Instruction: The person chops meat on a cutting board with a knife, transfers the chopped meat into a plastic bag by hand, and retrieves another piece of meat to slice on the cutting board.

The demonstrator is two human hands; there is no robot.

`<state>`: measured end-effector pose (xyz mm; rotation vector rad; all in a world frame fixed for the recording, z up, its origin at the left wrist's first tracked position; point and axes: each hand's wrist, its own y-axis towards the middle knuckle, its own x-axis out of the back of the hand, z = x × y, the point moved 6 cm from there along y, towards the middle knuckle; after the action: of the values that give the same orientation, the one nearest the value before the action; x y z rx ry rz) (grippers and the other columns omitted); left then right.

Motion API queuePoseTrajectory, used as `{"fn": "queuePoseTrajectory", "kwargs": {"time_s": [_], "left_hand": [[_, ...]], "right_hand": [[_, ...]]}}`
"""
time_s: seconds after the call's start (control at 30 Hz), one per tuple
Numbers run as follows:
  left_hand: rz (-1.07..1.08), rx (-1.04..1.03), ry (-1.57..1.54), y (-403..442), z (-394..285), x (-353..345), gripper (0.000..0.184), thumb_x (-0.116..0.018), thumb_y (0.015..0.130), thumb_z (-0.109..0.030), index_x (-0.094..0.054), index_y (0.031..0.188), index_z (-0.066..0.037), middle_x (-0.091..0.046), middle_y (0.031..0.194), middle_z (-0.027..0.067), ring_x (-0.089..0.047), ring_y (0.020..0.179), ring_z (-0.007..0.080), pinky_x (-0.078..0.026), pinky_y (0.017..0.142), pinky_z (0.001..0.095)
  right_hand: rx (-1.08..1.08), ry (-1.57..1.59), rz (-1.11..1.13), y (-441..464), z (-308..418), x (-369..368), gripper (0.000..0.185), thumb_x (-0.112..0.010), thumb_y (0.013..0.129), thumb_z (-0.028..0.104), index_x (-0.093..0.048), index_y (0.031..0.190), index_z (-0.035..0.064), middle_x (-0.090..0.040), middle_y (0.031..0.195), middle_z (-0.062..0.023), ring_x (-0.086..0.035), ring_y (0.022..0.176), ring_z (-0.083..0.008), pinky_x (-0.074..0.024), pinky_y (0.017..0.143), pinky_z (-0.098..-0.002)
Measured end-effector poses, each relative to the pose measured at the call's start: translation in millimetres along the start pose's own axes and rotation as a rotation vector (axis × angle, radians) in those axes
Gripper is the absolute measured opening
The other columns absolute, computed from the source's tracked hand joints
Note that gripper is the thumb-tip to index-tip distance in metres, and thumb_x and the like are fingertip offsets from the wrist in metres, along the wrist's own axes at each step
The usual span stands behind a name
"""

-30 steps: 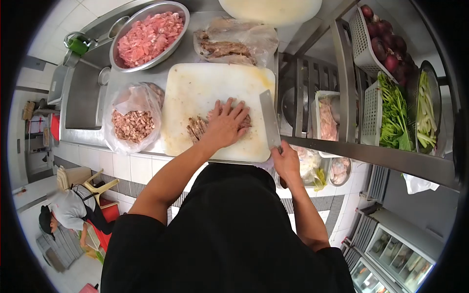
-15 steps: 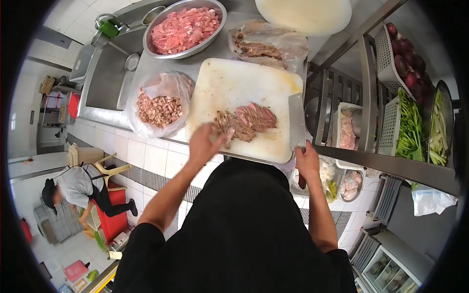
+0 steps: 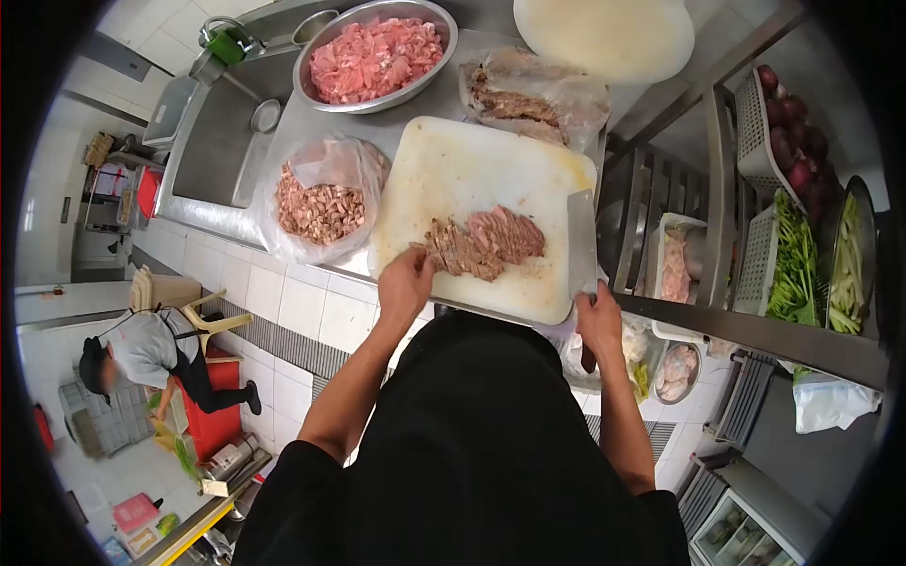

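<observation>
Sliced cooked meat [image 3: 484, 241] lies in a row on the white cutting board [image 3: 472, 165], with browner, looser pieces at its left end. My left hand [image 3: 406, 285] is at that left end, its fingers drawn together on the edge slices; the fingertips are partly hidden. In my right hand [image 3: 598, 319] is the handle of a cleaver [image 3: 580, 243]. Its broad blade lies along the board's right edge, apart from the meat. Left of the board stands a clear plastic bag of chopped meat [image 3: 321, 209].
A metal bowl [image 3: 300, 75] of raw pink meat and a bag of larger meat pieces [image 3: 517, 102] are behind the board. A sink [image 3: 219, 132] lies left. At right, a metal rack [image 3: 746, 332] holds onions [image 3: 797, 141] and greens [image 3: 795, 269]. Another person [image 3: 151, 349] bends at lower left.
My left hand's fingers have come together at the meat's left end, where they were more spread before. The cleaver stays at the board's right edge. The view has shifted slightly.
</observation>
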<state>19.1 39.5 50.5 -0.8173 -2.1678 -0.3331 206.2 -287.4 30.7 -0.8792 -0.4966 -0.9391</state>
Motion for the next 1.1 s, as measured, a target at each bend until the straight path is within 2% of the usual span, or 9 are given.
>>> {"fn": "queuePoseTrajectory", "kwargs": {"time_s": [0.07,0.13,0.17,0.2,0.27,0.3,0.37,0.9,1.1], "left_hand": [[0.103,-0.082,0.034,3.2,-6.3,-8.0,0.026,-0.070,0.095,-0.027,-0.069,0.104,-0.003,-0.073,0.087,0.0176,-0.071,0.081,0.0365,-0.054,0.074,0.0470],[0.008,-0.175,0.147,5.2,-16.5,-0.7,0.031,-0.072,0.094,-0.032,-0.070,0.109,-0.005,-0.073,0.105,0.0179,-0.069,0.097,0.0368,-0.054,0.081,0.0461],[-0.013,-0.264,0.150,10.7,-13.1,-6.7,0.041,-0.073,0.093,-0.036,-0.068,0.122,-0.008,-0.067,0.127,0.0177,-0.061,0.119,0.0379,-0.051,0.094,0.0473],[-0.006,-0.262,0.143,17.8,-18.5,-10.2,0.041,-0.073,0.093,-0.036,-0.068,0.122,-0.008,-0.067,0.127,0.0177,-0.061,0.119,0.0379,-0.051,0.094,0.0473],[-0.058,-0.723,0.231,20.3,-58.9,-17.0,0.063,-0.070,0.092,-0.044,-0.059,0.142,-0.007,-0.056,0.145,0.0187,-0.051,0.134,0.0373,-0.042,0.109,0.0516],[-0.057,-0.718,0.220,24.5,-63.7,-26.7,0.063,-0.070,0.092,-0.044,-0.059,0.142,-0.007,-0.056,0.145,0.0187,-0.051,0.134,0.0373,-0.042,0.109,0.0516],[0.161,-0.792,0.385,23.8,-71.1,-63.8,0.076,-0.065,0.092,-0.054,-0.050,0.151,-0.009,-0.048,0.155,0.0171,-0.044,0.141,0.0376,-0.033,0.117,0.0556],[0.270,-0.728,0.300,31.7,-88.0,-101.5,0.074,-0.054,0.100,-0.053,-0.046,0.153,-0.002,-0.045,0.159,0.0168,-0.040,0.146,0.0388,-0.028,0.123,0.0540],[0.163,-0.782,0.117,31.5,-102.1,-87.9,0.051,-0.068,0.094,-0.031,-0.060,0.135,-0.002,-0.056,0.143,0.0154,-0.050,0.133,0.0377,-0.038,0.115,0.0508]], "right_hand": [[-0.008,-0.002,-0.029,2.9,-0.3,1.6,0.047,-0.056,0.096,0.030,-0.059,0.126,-0.0065,-0.070,0.107,-0.0338,-0.066,0.103,-0.0513,-0.0510,0.092,-0.0550],[0.004,0.015,-0.003,0.7,2.2,2.9,0.046,-0.056,0.096,0.031,-0.059,0.126,-0.0036,-0.070,0.106,-0.0331,-0.067,0.102,-0.0513,-0.0513,0.092,-0.0561],[-0.006,0.013,-0.007,-1.0,2.7,4.7,0.046,-0.056,0.096,0.031,-0.059,0.126,-0.0036,-0.070,0.106,-0.0331,-0.067,0.102,-0.0513,-0.0513,0.092,-0.0561],[0.003,-0.031,0.014,-2.1,8.5,6.4,0.043,-0.056,0.096,0.031,-0.059,0.123,-0.0021,-0.071,0.103,-0.0315,-0.067,0.100,-0.0505,-0.0518,0.090,-0.0566],[0.014,-0.090,0.035,-11.7,29.5,12.6,0.040,-0.056,0.097,0.031,-0.060,0.121,-0.0006,-0.072,0.101,-0.0300,-0.068,0.097,-0.0497,-0.0524,0.088,-0.0571],[0.079,-0.237,0.029,-21.5,50.7,17.3,0.036,-0.057,0.097,0.030,-0.060,0.117,0.0004,-0.072,0.096,-0.0284,-0.069,0.094,-0.0486,-0.0529,0.085,-0.0575],[0.264,-0.369,-0.024,-30.5,63.1,12.4,0.025,-0.058,0.098,0.025,-0.059,0.109,0.0027,-0.072,0.086,-0.0251,-0.071,0.085,-0.0460,-0.0537,0.078,-0.0585],[0.343,-0.452,0.007,-10.9,59.8,24.2,0.028,-0.054,0.099,0.026,-0.059,0.112,0.0023,-0.072,0.085,-0.0248,-0.069,0.084,-0.0471,-0.0527,0.078,-0.0579],[0.361,-0.514,0.063,-19.6,83.1,35.9,0.027,-0.054,0.097,0.024,-0.059,0.112,0.0026,-0.071,0.081,-0.0238,-0.069,0.080,-0.0450,-0.0529,0.076,-0.0570]]}}
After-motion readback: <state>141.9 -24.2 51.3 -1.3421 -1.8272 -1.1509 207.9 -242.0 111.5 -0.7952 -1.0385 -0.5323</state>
